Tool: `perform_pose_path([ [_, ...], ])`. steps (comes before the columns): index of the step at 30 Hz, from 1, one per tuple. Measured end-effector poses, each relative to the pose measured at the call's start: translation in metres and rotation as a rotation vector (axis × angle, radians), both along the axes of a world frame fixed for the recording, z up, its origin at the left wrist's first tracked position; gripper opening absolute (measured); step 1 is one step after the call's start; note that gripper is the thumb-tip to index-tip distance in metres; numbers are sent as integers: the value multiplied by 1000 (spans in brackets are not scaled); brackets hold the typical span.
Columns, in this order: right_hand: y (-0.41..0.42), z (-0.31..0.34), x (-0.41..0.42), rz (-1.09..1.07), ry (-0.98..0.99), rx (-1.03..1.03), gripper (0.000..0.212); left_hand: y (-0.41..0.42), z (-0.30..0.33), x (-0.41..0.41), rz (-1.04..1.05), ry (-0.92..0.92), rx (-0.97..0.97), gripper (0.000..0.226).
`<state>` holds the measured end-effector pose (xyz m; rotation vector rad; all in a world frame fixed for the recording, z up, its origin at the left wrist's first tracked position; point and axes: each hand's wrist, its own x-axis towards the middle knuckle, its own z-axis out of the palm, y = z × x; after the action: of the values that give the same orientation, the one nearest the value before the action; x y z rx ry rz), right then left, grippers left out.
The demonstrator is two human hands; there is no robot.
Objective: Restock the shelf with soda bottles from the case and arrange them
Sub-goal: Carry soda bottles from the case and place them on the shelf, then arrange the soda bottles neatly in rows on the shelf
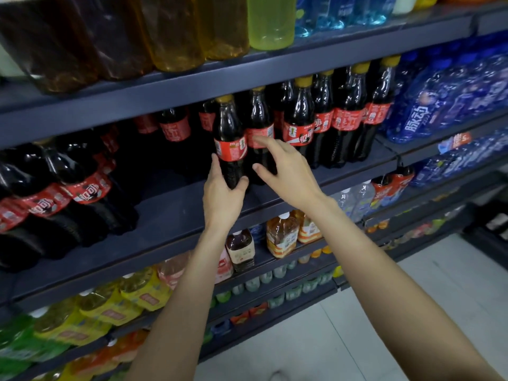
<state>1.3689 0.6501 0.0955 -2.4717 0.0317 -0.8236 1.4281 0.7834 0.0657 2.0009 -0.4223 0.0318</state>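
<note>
My left hand (pixel 222 193) grips the lower body of a cola bottle (pixel 230 144) standing on the shelf (pixel 176 215), while my right hand (pixel 283 171) hovers open beside it.

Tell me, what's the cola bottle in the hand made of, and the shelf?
The cola bottle held by the left hand looks like clear glossy plastic: it shows bright glints and dark drink inside. The shelf looks like dark painted metal, flat and matte, though that is less certain.

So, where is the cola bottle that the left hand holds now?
In the head view, the cola bottle stands at centre on the middle shelf, left end of the yellow-capped cola row; the left hand grips its base.
</note>
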Motion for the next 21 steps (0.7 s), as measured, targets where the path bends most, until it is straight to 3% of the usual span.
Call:
perform_pose_path([
  [6, -40, -9, -91, -139, -188, -245, 24, -22, -5, -91, -65, -306, -225, 25],
  [10, -85, -37, -193, -271, -332, -333, 20, -75, -26, -158, -261, -540, -305, 19],
  [12, -111, -59, -254, -356, -316, -360, 18, -109, -40, -200, -376, -570, -291, 22],
  [16, -163, -112, -389, -523, -86, -228, 19, -186, -85, -302, -670, -405, -86, 22],
  [21, -211, -173, -559, -828, 280, 199, 36, -278, -153, -431, -893, 173, 158, 11],
])
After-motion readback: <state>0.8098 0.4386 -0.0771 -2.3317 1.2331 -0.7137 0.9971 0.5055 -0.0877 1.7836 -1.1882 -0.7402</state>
